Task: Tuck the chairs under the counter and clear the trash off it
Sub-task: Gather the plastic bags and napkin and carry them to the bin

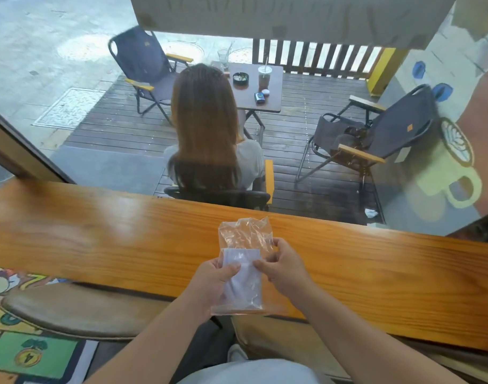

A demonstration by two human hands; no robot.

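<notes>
Above the near edge of the wooden bench (98,239), 2 hands hold a clear plastic bag (244,261) with white paper (244,275) inside. The left hand (212,284) pinches its left side, closed on it; the right hand (284,268) pinches its right side. Under the bench's near edge stand 2 brown stools (71,309).

Two bare forearms entering from near edge, no sleeves visible, no watch or rings seen. Left hand (215,278) and right hand (283,268) both uncovered, no gloves. Pale grey-blue garment (251,372) across lap at near centre. White shoe toe (235,353) just beyond it.
</notes>
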